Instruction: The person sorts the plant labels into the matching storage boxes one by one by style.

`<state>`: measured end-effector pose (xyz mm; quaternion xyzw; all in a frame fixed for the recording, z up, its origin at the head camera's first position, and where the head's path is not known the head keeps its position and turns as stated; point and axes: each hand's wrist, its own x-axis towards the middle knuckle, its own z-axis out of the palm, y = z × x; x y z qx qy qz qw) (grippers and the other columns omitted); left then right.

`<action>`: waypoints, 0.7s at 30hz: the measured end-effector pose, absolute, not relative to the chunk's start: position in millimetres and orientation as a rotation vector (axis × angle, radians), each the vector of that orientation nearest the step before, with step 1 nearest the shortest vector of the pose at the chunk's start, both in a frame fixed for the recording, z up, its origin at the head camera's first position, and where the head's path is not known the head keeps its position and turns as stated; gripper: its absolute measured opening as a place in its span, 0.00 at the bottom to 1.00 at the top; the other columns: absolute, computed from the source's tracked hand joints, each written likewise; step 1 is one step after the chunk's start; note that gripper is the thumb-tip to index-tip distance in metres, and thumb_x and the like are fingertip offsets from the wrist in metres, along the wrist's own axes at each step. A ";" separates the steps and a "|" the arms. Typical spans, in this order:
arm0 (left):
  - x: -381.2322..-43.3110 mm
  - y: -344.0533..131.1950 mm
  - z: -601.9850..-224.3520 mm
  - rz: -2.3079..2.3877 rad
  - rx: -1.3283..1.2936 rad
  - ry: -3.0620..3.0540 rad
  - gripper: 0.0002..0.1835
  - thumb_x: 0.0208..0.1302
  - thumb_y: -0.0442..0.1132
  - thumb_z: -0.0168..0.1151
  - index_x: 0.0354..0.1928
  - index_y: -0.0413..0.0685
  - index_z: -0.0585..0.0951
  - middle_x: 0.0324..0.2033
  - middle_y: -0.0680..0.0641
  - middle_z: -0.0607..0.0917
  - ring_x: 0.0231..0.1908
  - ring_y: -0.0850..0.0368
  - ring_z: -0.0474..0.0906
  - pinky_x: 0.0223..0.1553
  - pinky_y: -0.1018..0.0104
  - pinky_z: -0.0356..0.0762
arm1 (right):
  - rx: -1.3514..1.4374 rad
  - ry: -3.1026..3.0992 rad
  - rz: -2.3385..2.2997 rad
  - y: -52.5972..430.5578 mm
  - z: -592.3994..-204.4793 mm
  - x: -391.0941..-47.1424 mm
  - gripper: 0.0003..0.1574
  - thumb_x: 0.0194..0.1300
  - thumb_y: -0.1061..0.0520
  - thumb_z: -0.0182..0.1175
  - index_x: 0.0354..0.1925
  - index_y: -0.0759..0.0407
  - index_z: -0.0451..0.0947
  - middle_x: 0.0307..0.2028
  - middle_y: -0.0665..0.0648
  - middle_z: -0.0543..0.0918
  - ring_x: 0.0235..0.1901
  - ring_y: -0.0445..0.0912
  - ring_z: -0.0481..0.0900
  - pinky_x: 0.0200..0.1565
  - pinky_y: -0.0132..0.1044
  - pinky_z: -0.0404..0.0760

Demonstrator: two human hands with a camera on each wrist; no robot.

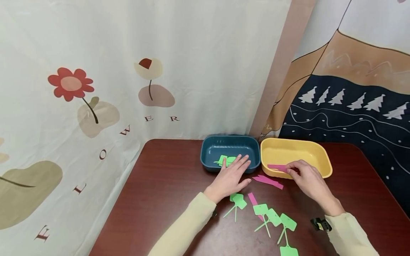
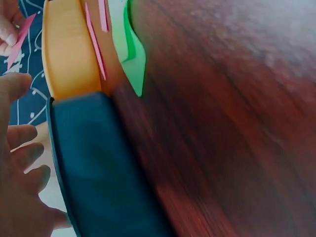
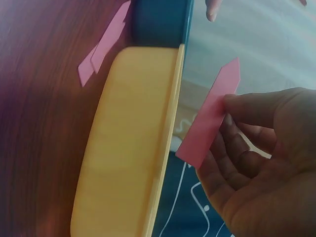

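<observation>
In the head view my right hand (image 1: 309, 179) is above the yellow basin (image 1: 298, 151). Its thumb and fingers pinch a pink plant label (image 3: 210, 118), flat with one pointed end, over the near rim. My left hand (image 1: 228, 179), fingers spread, hovers over the near side of the dark blue basin (image 1: 230, 141). Inside that basin lie green T-shaped plant labels (image 1: 222, 159), partly hidden by the left fingers. Whether those fingers touch them, I cannot tell. More pink labels (image 1: 268, 180) rest on the table just in front of the basins.
Several green T-shaped labels (image 1: 288, 222) are scattered on the brown table (image 1: 153, 199) between my forearms. Another pink label (image 1: 252, 199) lies partly under a green one. Printed curtains (image 1: 205, 71) hang behind the table's back edge. The two basins stand side by side there.
</observation>
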<state>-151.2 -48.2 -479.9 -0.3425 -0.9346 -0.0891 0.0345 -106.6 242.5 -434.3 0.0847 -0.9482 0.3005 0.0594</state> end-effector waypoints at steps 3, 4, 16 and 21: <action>-155.3 -40.3 -480.1 -0.220 -1.094 -2.877 0.38 0.76 0.64 0.52 0.80 0.56 0.63 0.81 0.55 0.55 0.81 0.55 0.45 0.72 0.28 0.49 | 0.263 -2.885 0.903 246.9 -433.9 -110.9 0.08 0.70 0.62 0.67 0.46 0.64 0.85 0.42 0.63 0.83 0.40 0.55 0.77 0.46 0.54 0.80; -157.0 -37.5 -479.7 -0.200 -1.110 -2.873 0.38 0.76 0.65 0.52 0.81 0.56 0.63 0.81 0.54 0.55 0.81 0.55 0.45 0.72 0.28 0.49 | 0.274 -2.890 0.900 248.4 -433.3 -112.6 0.07 0.70 0.62 0.66 0.45 0.64 0.85 0.42 0.63 0.83 0.40 0.55 0.77 0.46 0.55 0.80; -175.8 -19.9 -476.7 -0.102 -1.243 -2.909 0.41 0.75 0.71 0.45 0.82 0.61 0.58 0.81 0.59 0.53 0.81 0.55 0.43 0.72 0.29 0.47 | 0.332 -2.926 0.797 263.2 -426.2 -141.4 0.07 0.70 0.62 0.66 0.44 0.65 0.85 0.41 0.64 0.82 0.39 0.55 0.75 0.45 0.54 0.79; -177.5 -16.6 -477.2 -0.107 -1.253 -2.933 0.40 0.75 0.71 0.44 0.82 0.64 0.58 0.81 0.59 0.53 0.81 0.55 0.45 0.74 0.32 0.46 | 0.337 -2.976 0.812 260.2 -429.0 -153.0 0.08 0.71 0.62 0.65 0.45 0.66 0.85 0.41 0.63 0.82 0.40 0.56 0.76 0.47 0.55 0.80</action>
